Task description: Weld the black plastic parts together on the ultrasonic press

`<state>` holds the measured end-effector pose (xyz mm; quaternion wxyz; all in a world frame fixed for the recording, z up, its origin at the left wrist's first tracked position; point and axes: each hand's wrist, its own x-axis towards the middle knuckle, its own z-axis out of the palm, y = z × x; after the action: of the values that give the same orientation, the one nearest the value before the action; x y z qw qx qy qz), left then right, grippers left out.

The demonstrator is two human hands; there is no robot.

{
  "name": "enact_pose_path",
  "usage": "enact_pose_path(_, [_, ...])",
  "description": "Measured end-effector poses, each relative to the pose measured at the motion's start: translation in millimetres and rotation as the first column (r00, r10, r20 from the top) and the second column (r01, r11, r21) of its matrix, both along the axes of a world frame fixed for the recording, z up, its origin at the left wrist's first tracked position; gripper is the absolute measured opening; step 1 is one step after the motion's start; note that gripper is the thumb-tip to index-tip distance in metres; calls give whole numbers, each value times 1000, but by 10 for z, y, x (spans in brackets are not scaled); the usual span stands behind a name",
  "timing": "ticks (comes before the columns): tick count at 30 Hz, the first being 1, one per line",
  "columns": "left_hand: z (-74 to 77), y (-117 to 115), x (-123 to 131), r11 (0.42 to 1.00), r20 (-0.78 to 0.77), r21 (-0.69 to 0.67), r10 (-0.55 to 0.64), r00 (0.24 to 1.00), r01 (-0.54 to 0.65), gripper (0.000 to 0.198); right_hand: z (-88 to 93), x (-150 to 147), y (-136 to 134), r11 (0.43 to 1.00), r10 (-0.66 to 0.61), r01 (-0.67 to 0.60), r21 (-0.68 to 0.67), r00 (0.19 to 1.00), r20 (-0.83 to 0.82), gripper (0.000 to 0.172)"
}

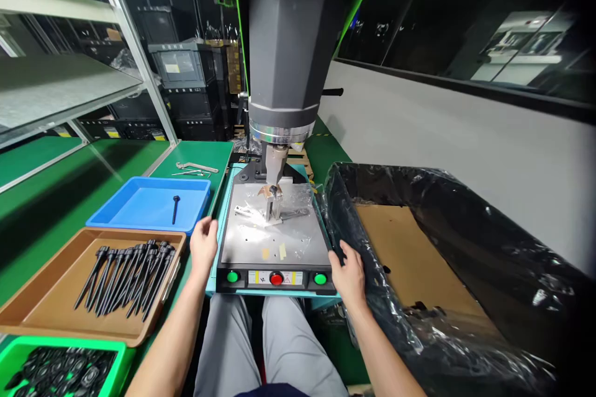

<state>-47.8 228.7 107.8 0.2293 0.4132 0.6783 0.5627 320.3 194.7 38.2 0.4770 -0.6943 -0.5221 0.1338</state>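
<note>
My left hand is beside the left edge of the machine's metal base plate, its fingers curled together; whether it holds anything is hidden. At the plate's right front corner is my right hand, fingers apart and nothing in them. Between the hands, the front panel carries a left green button, a red button and a right green button. The machine head's tip points down at a small metal fixture with a small black piece at its top.
On the left are a blue tray with one black rod part, a brown tray of several similar parts, and a green bin of black pieces. Wrenches lie behind. A box lined with black plastic stands right.
</note>
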Motion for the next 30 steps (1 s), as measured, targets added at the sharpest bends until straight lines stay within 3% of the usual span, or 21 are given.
enact_pose_path(3, [-537, -567, -23, 996, -40, -84, -6, 999, 3, 55, -519, 54, -377, 986, 30, -16, -163, 996, 87, 74])
enact_pose_path(5, [-838, -835, -1, 986, -146, -157, -75, 986, 52, 67, -768, 77, -498, 968, 73, -52, -247, 994, 77, 77])
enact_pose_path(8, [-1086, -988, 18, 963, -229, -238, -182, 956, 126, 68, -946, 89, -525, 967, 97, -78, -241, 993, 70, 73])
enact_pose_path(16, [-1085, -816, -100, 957, -204, -226, -226, 952, 179, 55, -857, 100, -367, 984, 53, -42, -170, 997, 60, 63])
enact_pose_path(23, [-1091, -796, -96, 957, -285, -236, -233, 930, 168, 55, -856, 14, -376, 988, -5, 14, -152, 998, 59, 69])
enact_pose_path(30, [-941, -821, -154, 941, -177, -263, -263, 949, 211, 58, -825, 27, -416, 983, 40, -46, -180, 999, -34, 66])
